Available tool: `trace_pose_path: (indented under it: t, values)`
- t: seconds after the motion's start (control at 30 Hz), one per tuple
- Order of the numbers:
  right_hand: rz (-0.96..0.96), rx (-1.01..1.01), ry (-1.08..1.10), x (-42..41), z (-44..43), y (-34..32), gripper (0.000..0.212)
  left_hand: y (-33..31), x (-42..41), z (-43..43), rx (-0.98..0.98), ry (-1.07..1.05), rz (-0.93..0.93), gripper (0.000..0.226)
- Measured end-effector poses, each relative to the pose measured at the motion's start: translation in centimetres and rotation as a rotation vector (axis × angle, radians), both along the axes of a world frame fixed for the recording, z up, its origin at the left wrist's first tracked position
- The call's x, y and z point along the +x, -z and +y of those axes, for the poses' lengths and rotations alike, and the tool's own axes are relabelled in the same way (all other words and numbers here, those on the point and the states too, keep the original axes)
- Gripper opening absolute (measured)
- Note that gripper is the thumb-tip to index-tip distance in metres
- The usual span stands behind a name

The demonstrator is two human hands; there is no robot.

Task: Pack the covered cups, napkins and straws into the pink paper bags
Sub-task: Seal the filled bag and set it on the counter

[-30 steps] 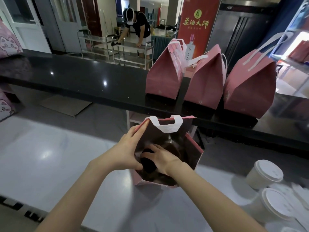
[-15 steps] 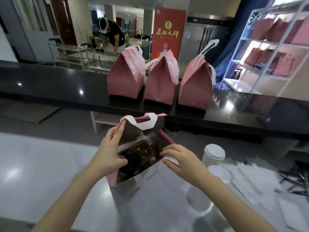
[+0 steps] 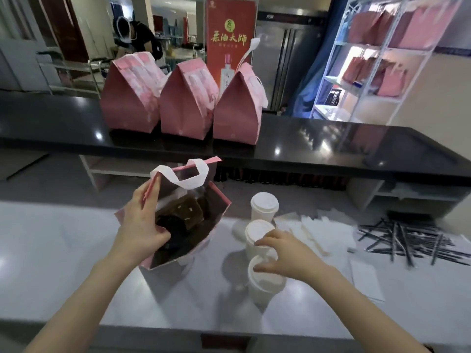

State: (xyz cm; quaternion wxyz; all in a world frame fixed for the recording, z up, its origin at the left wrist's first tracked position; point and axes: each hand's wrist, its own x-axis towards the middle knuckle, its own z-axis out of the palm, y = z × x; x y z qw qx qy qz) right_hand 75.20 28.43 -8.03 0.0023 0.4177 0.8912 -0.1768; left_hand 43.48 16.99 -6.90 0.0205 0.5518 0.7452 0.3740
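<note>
The left hand [image 3: 142, 225] grips the left rim of the open pink paper bag [image 3: 222, 208], spreading its mouth. The right hand [image 3: 290, 256] arches over the nearest covered cup [image 3: 265, 286]; whether it has a hold I cannot tell. The upright cups [image 3: 263, 207] stand in a row running away, just right of the bag, nearer the right hand. Napkins [image 3: 318, 230] and black straws [image 3: 407, 240] lie farther right. A red banner [image 3: 229, 26] beyond reads 茶油大師.
</note>
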Motion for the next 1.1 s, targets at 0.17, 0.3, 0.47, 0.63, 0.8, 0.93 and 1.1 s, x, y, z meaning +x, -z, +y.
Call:
trace_pose_path:
  t: [0.17,0.3,0.47,0.63,0.8,0.93,1.1]
  values:
    - [-0.106,0.047,-0.104,1.2,-1.1,2.2,0.077,0.5,1.2,0.0,-0.009,-0.019,0.055,0.125]
    - [-0.073,0.020,-0.115,1.6,-1.3,2.6,0.076,0.3,1.1,-0.3,-0.020,-0.020,0.064,0.127]
    - [0.073,0.015,-0.138,0.9,-1.4,-0.9,0.076,-0.4,0.1,-1.1,-0.011,-0.005,0.030,0.126]
    - [0.360,0.088,-0.159,-1.8,-1.8,-8.5,0.071,-1.4,-1.6,-1.6,-0.003,0.005,0.066,0.125]
    - [0.521,0.083,-0.224,-7.3,-2.2,-13.0,0.071,-2.6,-4.3,-1.4,-0.060,0.057,0.024,0.127]
    - [0.352,0.246,-0.291,-13.4,-1.8,-11.7,0.071,-3.3,-6.2,-1.1,-0.113,0.115,0.018,0.129]
    - [0.065,0.419,-0.293,-19.2,0.4,-8.3,0.075,-3.5,-8.3,-0.7,-0.152,0.189,0.033,0.131]
